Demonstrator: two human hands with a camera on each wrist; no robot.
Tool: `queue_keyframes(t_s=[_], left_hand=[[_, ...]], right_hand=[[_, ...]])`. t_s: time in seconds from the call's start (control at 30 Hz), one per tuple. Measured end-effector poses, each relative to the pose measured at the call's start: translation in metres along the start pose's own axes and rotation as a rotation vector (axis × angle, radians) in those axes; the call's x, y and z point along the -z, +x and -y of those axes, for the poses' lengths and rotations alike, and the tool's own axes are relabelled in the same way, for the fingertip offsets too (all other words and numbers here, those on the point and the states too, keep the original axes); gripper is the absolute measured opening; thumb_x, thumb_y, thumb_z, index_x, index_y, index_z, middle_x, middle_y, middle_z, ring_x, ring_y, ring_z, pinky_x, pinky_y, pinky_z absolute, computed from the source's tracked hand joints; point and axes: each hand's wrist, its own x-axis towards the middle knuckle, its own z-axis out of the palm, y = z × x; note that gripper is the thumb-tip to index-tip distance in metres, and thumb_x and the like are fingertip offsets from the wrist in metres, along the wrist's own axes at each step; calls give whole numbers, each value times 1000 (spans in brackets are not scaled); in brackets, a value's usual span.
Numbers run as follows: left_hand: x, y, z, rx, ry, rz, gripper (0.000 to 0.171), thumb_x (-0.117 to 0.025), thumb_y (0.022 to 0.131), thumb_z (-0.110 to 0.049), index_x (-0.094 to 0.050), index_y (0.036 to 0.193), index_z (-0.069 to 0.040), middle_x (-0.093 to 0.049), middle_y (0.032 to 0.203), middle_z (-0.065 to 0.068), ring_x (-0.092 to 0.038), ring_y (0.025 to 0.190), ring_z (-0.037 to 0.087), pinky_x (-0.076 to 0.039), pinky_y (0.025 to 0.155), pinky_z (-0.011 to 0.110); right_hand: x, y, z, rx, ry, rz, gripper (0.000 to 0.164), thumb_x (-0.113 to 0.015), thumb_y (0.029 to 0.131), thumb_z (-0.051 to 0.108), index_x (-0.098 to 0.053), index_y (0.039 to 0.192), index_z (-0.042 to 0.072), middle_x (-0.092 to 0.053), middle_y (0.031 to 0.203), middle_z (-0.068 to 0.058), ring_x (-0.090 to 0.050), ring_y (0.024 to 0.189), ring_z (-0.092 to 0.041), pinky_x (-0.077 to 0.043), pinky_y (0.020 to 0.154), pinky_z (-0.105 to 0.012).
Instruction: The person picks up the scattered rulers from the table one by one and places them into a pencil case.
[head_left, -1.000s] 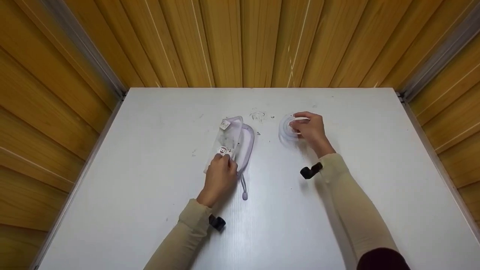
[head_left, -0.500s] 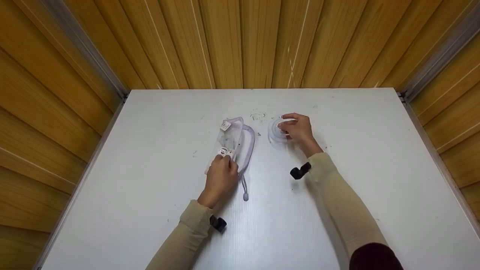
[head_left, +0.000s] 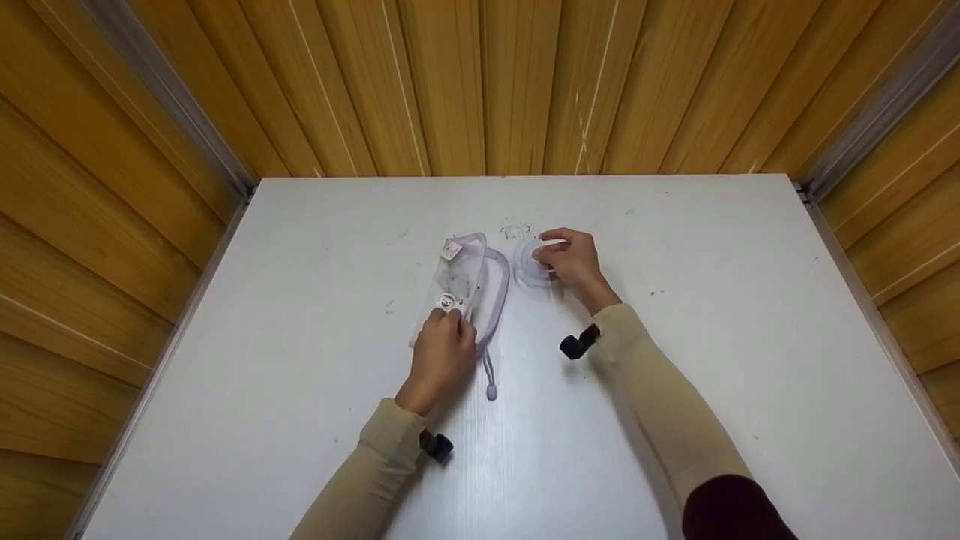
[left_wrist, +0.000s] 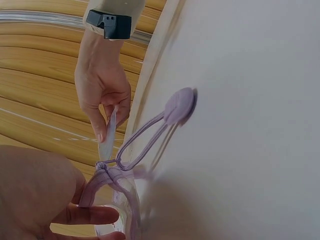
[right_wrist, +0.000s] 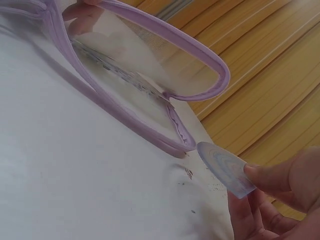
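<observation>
A mesh pouch with lavender trim (head_left: 499, 292) lies on the table, and its mouth gapes open in the right wrist view. My left hand (head_left: 439, 356) pinches the near part of its upper side, lifting that side. Something flat and greyish (right_wrist: 125, 72) shows within the pouch, seen edge-on. From the near end trails a lavender cord loop with an oval pull tab (left_wrist: 179, 106). My right hand (head_left: 576, 262) pinches a translucent round disc with concentric rings (right_wrist: 225, 167), between thumb and fingers. The disc is tilted close to the pouch's open mouth.
The white tabletop (head_left: 247, 337) carries dark scuff marks (head_left: 515, 229) just behind the pouch. Yellow wood-plank walls (head_left: 450, 90) enclose the back and both sides. A black wrist camera (head_left: 580, 343) sits on the right sleeve.
My right hand has carried the disc leftward across the table, up to beside the pouch. My left hand keeps its hold on the pouch and has hardly moved.
</observation>
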Motion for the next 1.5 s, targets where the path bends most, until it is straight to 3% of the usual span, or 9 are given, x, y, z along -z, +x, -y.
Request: queue_keyframes(t_s=[0.2, 0.47, 0.77, 1.13, 1.5], left_hand=[[0, 0, 0, -11, -7, -3, 19, -57, 95, -9, -64, 80, -1, -57, 81, 11, -53, 64, 23, -50, 58, 44], [-1, 0, 4, -65, 1, -50, 24, -59, 91, -6, -52, 68, -7, -54, 76, 12, -49, 59, 24, -48, 53, 46], [-1, 1, 4, -57, 18, -56, 20, -59, 91, -8, -56, 71, -5, -54, 77, 12, -52, 60, 27, -49, 54, 48], [-1, 0, 4, -49, -4, -58, 19, -59, 92, -8, -59, 73, -3, -56, 79, 15, -53, 61, 30, -49, 57, 51], [0, -1, 3, -34, 1, -31, 16, -60, 94, -10, -63, 81, -1, -57, 80, 13, -52, 63, 25, -48, 57, 44]], right_hand=[[-13, 1, 0, 14, 20, 21, 35, -76, 91, 7, -69, 125, 9, -72, 106, -12, -71, 87, -22, -57, 66, -31], [-29, 0, 1, 43, 57, 47, 34, -77, 88, 4, -71, 121, 7, -74, 101, -13, -72, 89, -30, -58, 65, -34], [-51, 1, 5, 64, 40, 68, 32, -79, 88, 4, -72, 119, 5, -74, 93, -12, -69, 70, -17, -56, 59, -30], [-73, -1, 6, 107, -10, 71, 31, -79, 84, -1, -74, 115, 3, -72, 89, -10, -65, 68, -15, -51, 58, -25], [-84, -3, 6, 131, -100, 49, 33, -79, 83, 2, -74, 115, 5, -75, 96, -13, -66, 70, -16, -51, 59, -25]])
